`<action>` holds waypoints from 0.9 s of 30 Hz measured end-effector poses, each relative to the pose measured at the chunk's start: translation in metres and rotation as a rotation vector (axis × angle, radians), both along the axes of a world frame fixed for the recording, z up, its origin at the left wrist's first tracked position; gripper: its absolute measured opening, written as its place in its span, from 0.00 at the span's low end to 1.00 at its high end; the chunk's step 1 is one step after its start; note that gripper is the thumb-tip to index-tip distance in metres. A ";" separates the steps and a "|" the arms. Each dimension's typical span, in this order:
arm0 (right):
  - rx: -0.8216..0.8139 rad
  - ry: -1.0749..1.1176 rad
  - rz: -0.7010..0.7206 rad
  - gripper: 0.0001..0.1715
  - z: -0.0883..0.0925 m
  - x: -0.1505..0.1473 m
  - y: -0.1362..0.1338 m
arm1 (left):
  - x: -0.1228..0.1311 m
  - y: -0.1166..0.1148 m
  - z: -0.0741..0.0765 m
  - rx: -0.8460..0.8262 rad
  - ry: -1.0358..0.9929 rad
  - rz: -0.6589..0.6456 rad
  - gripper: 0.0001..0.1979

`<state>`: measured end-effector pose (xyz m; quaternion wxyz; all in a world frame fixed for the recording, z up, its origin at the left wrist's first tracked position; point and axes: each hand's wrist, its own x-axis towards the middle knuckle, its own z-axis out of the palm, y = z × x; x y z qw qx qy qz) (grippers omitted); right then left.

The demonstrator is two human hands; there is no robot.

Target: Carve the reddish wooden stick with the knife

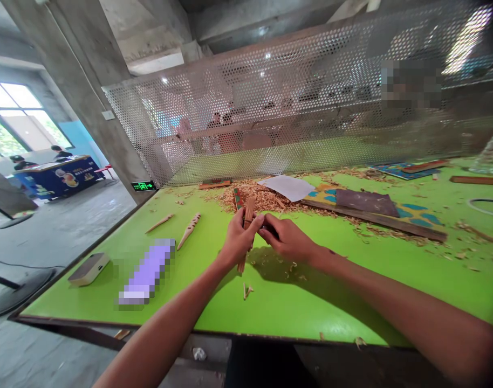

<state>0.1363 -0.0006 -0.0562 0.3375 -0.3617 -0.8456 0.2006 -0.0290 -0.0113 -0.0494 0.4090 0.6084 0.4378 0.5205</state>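
The left hand (238,242) has its fingers (240,226) curled shut around a flat wooden stick (250,211), held upright above the green counter (335,302). The right hand (287,240) pinches a small dark tool (268,231) against the stick, just before a heap of wood shavings (246,195).

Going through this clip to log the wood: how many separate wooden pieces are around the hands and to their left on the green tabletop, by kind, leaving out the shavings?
Long pointed pale-wood carved sticks on the bright green tabletop: 2
Flat brown wooden stick in the left hand: 1
Small pale wood offcut: 1
Total: 4
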 end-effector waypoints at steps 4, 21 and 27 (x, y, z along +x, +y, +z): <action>0.056 0.003 -0.054 0.15 0.001 0.000 0.000 | 0.000 0.000 -0.001 0.002 0.006 -0.010 0.22; 0.302 -0.321 -0.198 0.26 0.001 0.002 0.001 | -0.001 0.000 -0.001 -0.032 -0.054 -0.070 0.27; 0.354 -0.464 -0.183 0.25 0.002 0.002 0.001 | -0.002 0.002 -0.004 -0.051 -0.119 -0.119 0.28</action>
